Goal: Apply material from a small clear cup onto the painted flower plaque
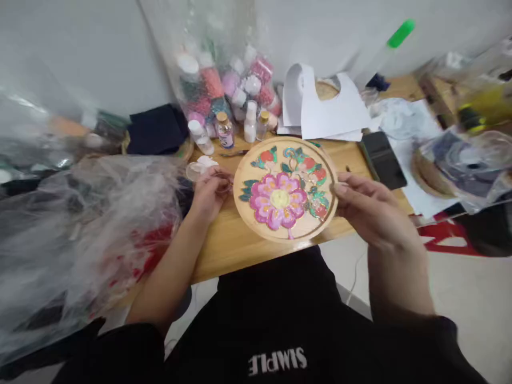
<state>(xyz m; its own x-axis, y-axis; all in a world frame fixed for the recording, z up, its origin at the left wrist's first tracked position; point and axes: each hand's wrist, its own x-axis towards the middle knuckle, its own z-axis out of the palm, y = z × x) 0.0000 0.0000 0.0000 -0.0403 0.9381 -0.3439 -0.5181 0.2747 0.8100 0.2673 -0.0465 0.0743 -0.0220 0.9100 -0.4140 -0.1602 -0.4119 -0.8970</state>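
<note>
A round wooden disc [286, 188] with a pink flower, red fruit and green leaves in beads rests at the table's front edge. My left hand [210, 191] is closed on its left rim. My right hand [366, 205] grips its right rim with curled fingers. Both hands hold the disc tilted slightly toward me over the wooden table [228, 242].
Small bottles [225, 129] and a clear bag of bead jars [224, 80] stand behind the disc. White paper sheets [328, 106] and a black phone [383, 158] lie to the right. Crumpled plastic bags [80, 224] fill the left. Another round piece in plastic [456, 160] sits far right.
</note>
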